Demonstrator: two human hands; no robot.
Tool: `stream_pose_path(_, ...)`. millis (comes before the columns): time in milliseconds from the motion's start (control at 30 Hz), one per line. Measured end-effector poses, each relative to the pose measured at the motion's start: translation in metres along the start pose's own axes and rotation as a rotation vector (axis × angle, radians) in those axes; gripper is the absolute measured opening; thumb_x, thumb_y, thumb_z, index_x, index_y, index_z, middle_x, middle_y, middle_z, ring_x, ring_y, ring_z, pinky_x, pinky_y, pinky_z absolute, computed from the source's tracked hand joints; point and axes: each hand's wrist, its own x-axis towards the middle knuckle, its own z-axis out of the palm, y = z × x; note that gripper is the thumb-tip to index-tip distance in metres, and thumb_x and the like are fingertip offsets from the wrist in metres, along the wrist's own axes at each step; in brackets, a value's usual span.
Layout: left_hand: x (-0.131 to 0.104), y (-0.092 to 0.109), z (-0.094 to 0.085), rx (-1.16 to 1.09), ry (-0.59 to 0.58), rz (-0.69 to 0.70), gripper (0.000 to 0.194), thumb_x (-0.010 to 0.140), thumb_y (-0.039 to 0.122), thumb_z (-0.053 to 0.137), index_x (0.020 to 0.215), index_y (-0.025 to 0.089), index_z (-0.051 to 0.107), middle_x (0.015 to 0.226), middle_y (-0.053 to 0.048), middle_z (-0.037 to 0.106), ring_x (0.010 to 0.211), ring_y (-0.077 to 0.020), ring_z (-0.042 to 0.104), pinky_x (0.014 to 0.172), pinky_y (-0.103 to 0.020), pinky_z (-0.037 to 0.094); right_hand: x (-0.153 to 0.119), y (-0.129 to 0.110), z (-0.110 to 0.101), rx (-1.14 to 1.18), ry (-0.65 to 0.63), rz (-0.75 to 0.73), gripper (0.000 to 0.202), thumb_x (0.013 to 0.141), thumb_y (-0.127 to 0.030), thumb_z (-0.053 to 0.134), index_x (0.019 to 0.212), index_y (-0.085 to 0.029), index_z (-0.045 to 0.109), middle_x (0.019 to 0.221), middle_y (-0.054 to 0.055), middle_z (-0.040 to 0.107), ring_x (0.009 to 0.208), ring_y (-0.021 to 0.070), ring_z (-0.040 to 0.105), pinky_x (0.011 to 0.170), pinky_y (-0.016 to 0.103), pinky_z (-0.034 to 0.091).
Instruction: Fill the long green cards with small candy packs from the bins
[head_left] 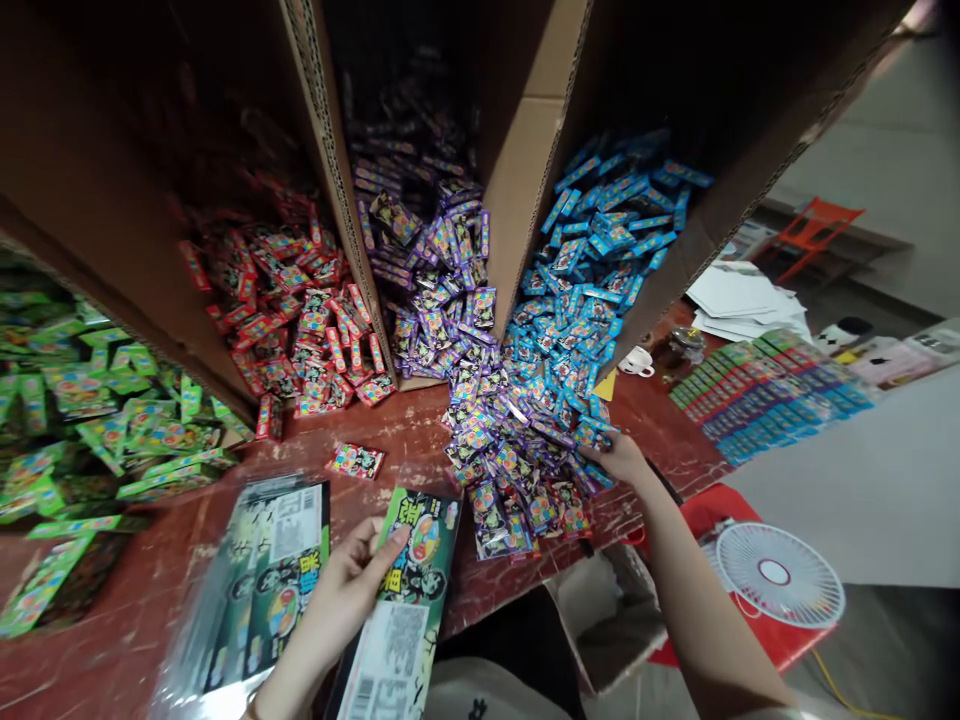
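Note:
My left hand point(358, 572) is closed around a flat green printed carton point(409, 590), thumb on its front, above the front edge of the table. My right hand point(621, 458) is at the right side of a mixed heap of small purple packets point(517, 455). Its fingers close on a small blue packet point(592, 432) at the edge of the heap; the fingertips are partly hidden. Beside my left hand lies a stack of similar green cartons point(281, 585) in clear plastic. A single red packet point(355, 460) lies on the table behind the carton.
Cardboard bins hold green packets point(105, 410), red packets point(300, 310), purple packets point(439, 240) and blue packets point(592, 260). Rows of sorted packets point(772, 385), white sheets point(742, 298) and a white cup point(637, 361) lie right. A fan point(780, 575) and open box point(607, 620) are below.

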Motion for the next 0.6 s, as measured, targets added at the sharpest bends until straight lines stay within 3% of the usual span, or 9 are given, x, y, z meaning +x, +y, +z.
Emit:
stream_pose_path(67,-0.001,0.000,-0.002,-0.013,0.002,-0.011,0.033,0.069,0.043,0.071,0.085,0.017,0.060,0.076,0.000,0.069,0.070,-0.0181,0.063,0.068,-0.026,0.048,-0.007,-0.010,-0.002,0.026,0.006,-0.015,0.032,0.057,-0.048,0.072,0.062,-0.019,0.058,0.056,0.001,0.058,0.057,0.0201,0.056,0.058,0.033,0.044)
stream_pose_path(133,-0.003,0.001,-0.003,-0.023,0.009,-0.028,0.034,0.070,0.045,0.070,0.085,0.017,0.059,0.077,-0.001,0.068,0.070,-0.0185,0.063,0.067,-0.027,0.049,-0.018,-0.027,-0.002,0.211,-0.001,-0.064,0.032,0.064,-0.051,0.067,0.068,-0.020,0.056,0.065,0.002,0.061,0.062,0.0202,0.058,0.060,0.032,0.045)
stream_pose_path(267,-0.007,0.002,-0.005,-0.060,0.033,-0.045,0.036,0.073,0.049,0.066,0.085,0.016,0.057,0.074,-0.002,0.067,0.067,-0.0176,0.062,0.065,-0.028,0.049,-0.054,-0.081,0.018,0.784,-0.255,-0.140,0.028,0.073,-0.044,0.066,0.089,-0.023,0.056,0.081,0.004,0.065,0.074,0.0215,0.062,0.067,0.033,0.048)
stream_pose_path(333,-0.011,0.001,-0.007,-0.084,0.046,-0.036,0.035,0.074,0.048,0.065,0.086,0.016,0.057,0.072,-0.001,0.067,0.066,-0.0170,0.062,0.065,-0.028,0.048,-0.074,-0.109,0.039,0.906,-0.391,-0.142,0.024,0.077,-0.041,0.063,0.092,-0.025,0.055,0.082,0.004,0.065,0.074,0.0213,0.062,0.066,0.034,0.049)
stream_pose_path(500,-0.024,-0.004,-0.018,-0.137,0.105,0.014,0.037,0.073,0.049,0.065,0.087,0.016,0.057,0.075,-0.002,0.068,0.068,-0.0169,0.063,0.067,-0.028,0.048,-0.106,-0.157,0.095,0.915,-0.736,-0.217,0.022,0.079,-0.036,0.062,0.097,-0.025,0.056,0.083,0.002,0.065,0.073,0.0193,0.060,0.064,0.031,0.048)
stream_pose_path(600,-0.034,-0.008,-0.024,-0.147,0.108,0.038,0.039,0.074,0.051,0.064,0.092,0.017,0.057,0.078,-0.003,0.068,0.072,-0.0183,0.063,0.071,-0.030,0.048,-0.105,-0.174,0.120,0.861,-0.808,-0.235,0.023,0.077,-0.035,0.064,0.094,-0.021,0.061,0.087,0.004,0.066,0.081,0.0198,0.060,0.075,0.032,0.046)
